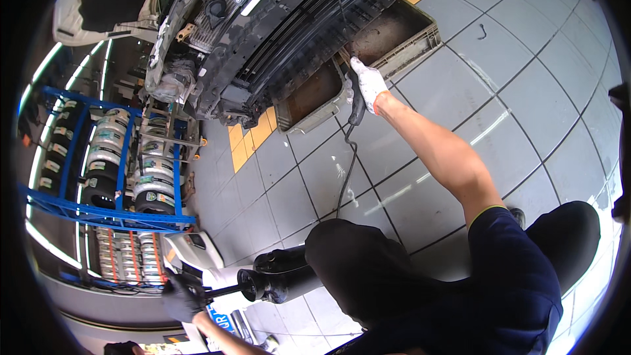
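Note:
My right hand [370, 85], in a white glove, reaches far forward and is closed round a black wand handle [358, 102]. A thin dark hose [348, 181] hangs from the handle and runs back behind my knee. The wand's front points at the underside of a car front end [282, 39] with its bumper off. At the lower left, my left hand [184, 298], black-gloved, is closed on the end of a black rod [225, 291]. That rod runs into a black cylinder [266, 284] lying beside my knee; the grip itself is hidden in the glove.
Two grey open trays [420, 46] stand on the tiles under the car front. At left, a blue rack [112, 207] holds several tyres. A hooked dark piece [482, 31] lies on the floor at right. A white car with a blue plate [225, 324] is at lower left.

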### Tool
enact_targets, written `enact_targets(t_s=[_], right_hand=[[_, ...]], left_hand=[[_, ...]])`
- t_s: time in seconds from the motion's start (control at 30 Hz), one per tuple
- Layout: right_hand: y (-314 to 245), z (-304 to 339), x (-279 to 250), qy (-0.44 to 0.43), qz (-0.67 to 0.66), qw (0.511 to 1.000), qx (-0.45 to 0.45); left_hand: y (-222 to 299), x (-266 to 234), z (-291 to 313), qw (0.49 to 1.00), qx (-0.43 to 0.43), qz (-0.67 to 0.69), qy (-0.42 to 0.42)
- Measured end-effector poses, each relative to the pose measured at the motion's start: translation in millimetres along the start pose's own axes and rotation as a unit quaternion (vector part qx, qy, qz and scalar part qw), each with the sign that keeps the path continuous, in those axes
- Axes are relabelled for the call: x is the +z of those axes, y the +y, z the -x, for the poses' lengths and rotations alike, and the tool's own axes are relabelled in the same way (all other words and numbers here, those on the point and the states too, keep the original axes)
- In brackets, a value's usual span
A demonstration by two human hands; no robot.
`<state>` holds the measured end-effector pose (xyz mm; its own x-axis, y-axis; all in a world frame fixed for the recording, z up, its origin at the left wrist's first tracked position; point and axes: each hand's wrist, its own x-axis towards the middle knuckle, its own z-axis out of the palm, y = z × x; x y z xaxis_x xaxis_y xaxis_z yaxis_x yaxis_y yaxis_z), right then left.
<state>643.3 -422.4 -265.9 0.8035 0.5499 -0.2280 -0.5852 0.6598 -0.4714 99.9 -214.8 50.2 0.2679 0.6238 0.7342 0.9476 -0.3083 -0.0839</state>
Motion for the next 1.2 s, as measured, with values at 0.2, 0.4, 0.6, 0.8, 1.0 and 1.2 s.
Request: enact_targets(t_s=[0.2,0.4,0.6,0.8,1.0,1.2], right_hand=[[13,7,-15,-0.02,0.044,0.998,0.03],[1,16,-7,0.041,0.105,0.994,0.007],[-12,-2,-15,0.077,0.085,0.993,-0.015],[-8,-5,-8,0.129,0.185,0.973,-0.042],[2,3,-7,0.089,0.146,0.985,0.013],[41,18,-14,0.1,0.273,0.957,-0.014]], left_hand=[[9,50,53,0.996,-0.06,-0.058,0.032],[1,82,78,0.99,-0.091,-0.103,-0.028],[-10,71,41,0.997,-0.018,-0.033,-0.072],[-30,-1,-59,0.997,-0.007,0.053,-0.053],[-23,5,-46,0.995,-0.018,-0.099,0.01],[-11,48,17,0.992,-0.119,-0.025,0.023]])
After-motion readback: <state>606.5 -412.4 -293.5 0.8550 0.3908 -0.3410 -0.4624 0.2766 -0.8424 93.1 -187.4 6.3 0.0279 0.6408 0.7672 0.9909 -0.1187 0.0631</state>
